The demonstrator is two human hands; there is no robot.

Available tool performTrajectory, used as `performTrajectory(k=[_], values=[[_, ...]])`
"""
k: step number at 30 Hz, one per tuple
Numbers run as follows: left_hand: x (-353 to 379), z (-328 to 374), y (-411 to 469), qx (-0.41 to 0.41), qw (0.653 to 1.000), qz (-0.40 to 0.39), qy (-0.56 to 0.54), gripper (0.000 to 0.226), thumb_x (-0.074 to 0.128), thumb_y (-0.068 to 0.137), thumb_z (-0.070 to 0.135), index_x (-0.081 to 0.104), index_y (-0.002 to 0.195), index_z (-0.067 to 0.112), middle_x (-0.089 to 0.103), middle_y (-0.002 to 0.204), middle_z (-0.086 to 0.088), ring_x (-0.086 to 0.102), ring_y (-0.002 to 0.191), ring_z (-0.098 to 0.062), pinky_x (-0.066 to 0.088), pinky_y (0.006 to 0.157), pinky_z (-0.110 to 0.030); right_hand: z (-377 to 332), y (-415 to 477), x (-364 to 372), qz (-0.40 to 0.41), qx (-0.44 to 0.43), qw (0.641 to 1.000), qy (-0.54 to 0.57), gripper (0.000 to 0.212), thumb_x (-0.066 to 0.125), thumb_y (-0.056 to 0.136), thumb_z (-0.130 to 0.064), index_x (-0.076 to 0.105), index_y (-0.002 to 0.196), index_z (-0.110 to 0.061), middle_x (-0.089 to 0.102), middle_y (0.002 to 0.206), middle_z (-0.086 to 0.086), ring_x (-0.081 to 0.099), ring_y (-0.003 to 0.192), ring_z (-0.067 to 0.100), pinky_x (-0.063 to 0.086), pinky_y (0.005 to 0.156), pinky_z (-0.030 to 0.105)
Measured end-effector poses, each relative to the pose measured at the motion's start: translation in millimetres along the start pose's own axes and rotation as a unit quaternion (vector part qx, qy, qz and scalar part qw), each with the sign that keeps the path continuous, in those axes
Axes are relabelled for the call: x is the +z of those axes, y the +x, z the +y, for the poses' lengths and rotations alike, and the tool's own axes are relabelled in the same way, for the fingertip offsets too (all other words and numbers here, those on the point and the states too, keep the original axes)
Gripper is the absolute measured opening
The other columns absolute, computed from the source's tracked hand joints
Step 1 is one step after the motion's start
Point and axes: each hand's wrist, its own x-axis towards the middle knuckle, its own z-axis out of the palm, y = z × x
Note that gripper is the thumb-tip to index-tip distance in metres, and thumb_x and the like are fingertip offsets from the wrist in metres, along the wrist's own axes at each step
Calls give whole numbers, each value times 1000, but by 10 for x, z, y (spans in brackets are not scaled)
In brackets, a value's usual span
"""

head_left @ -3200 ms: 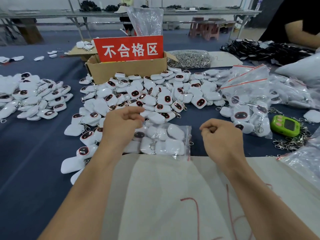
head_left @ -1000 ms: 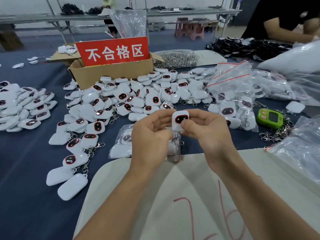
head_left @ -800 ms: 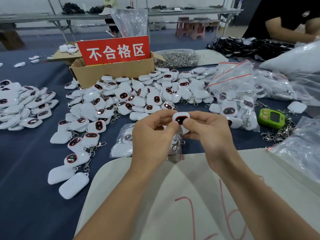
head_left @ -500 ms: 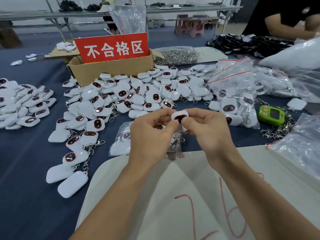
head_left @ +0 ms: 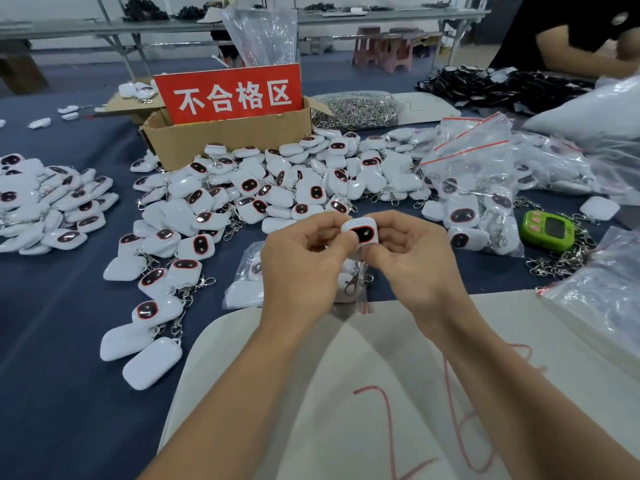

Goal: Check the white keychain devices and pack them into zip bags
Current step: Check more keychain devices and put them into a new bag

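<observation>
A white keychain device (head_left: 362, 232) with a dark, red-rimmed screen is held up at the centre. My left hand (head_left: 301, 261) and my right hand (head_left: 415, 258) both pinch it between thumb and fingers, and its metal clasp (head_left: 353, 282) hangs below. Under my hands lies a zip bag (head_left: 242, 289) with several devices inside. A big pile of loose devices (head_left: 277, 188) covers the blue table beyond. Another filled zip bag (head_left: 474, 188) stands to the right.
A cardboard box (head_left: 225, 140) with a red sign stands behind the pile. A second heap of devices (head_left: 45, 202) lies far left. A green timer (head_left: 547, 230) and loose metal clasps (head_left: 561, 261) are at right. A white sheet (head_left: 346, 393) with red writing lies near me. Another person's arm (head_left: 581, 53) is at top right.
Three seconds ago both hands held no device, above the zip bag. They have since picked up one device and tilted it slightly in their pinch.
</observation>
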Motion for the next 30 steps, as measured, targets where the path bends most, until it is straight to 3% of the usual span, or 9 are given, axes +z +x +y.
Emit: performTrajectory(k=[6,10,13,17,20,23,26,30], values=[[6,22,-42,-11,999,-12,-47,14,86,79,21,81,83,34,79,78,6,75,76,-12,60,77,-25,31,-24,-9,14,-64,989,-130,27,62,94,-2,69,97,-28,76,83,-10,72,81,10,59,77,33],[22,39,-61,-2,999,-10,-43,10,87,82,22,81,82,30,79,78,7,74,75,-8,56,72,-16,11,-20,-27,16,-95,981,-167,29,56,96,-3,65,98,-31,70,82,-13,65,76,10,55,72,35],[28,38,-75,13,1000,-6,-21,13,85,84,20,79,83,32,78,78,11,74,75,-5,54,71,-13,5,-23,-49,14,-112,976,-184,24,60,96,-7,66,102,-30,71,86,-9,66,80,15,56,76,38],[26,20,-81,40,998,27,49,25,82,85,16,75,79,39,74,73,19,71,71,2,50,67,-9,-42,-38,-64,63,-123,977,-162,27,69,89,-4,61,101,-27,71,89,-15,65,81,10,53,75,18],[20,20,-78,13,998,48,36,20,84,84,21,74,74,36,74,69,19,69,65,4,46,62,-5,-57,-62,-62,72,-122,973,-180,34,76,82,-11,54,99,-32,67,90,-10,62,84,14,53,78,26],[2,16,-76,-27,998,50,-3,12,84,82,23,78,75,29,76,70,12,72,67,-3,51,64,-11,-78,-100,-30,34,-135,957,-253,41,82,74,-13,57,99,-33,63,93,-17,57,97,5,44,82,14],[-8,34,-73,-60,996,47,-57,8,84,82,21,78,86,25,78,75,4,75,72,-12,58,72,-23,-70,-87,-25,35,-157,942,-294,39,80,74,-9,59,100,-30,63,95,-16,54,97,3,40,85,9],[-27,39,-83,-24,999,32,-14,43,76,81,21,69,121,36,78,82,13,72,78,-2,51,74,-11,-52,-104,-11,30,-127,961,-245,34,69,85,-9,54,100,-35,66,96,-17,63,81,11,50,75,21]])
